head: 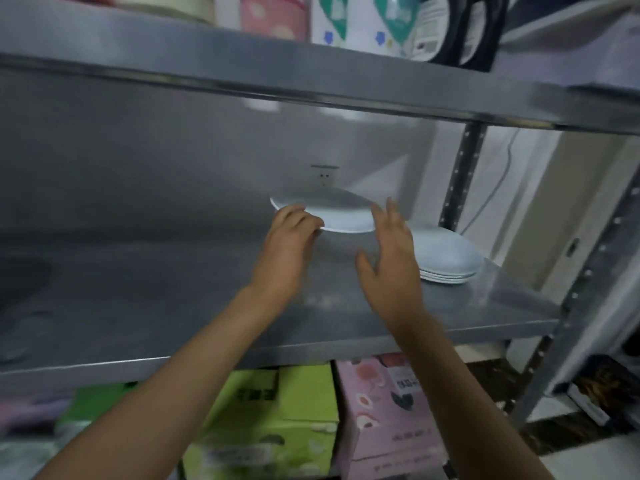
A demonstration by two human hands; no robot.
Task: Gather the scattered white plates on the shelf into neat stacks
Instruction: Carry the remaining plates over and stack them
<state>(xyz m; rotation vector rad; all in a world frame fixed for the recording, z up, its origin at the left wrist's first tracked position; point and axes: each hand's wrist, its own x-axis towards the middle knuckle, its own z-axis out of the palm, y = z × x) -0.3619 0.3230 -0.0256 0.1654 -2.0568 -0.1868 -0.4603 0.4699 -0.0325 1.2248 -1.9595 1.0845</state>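
One stack (446,258) already sits on the shelf (173,306); left of it, the left hand (291,244) grips a loose plate (341,213), right hand (391,251) open beside.

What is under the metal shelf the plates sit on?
Under the shelf a green box and a pink box stand side by side. The arms cover parts of both, and the far left is too blurred to name.

Plate (341,218) left of stack (445,259)
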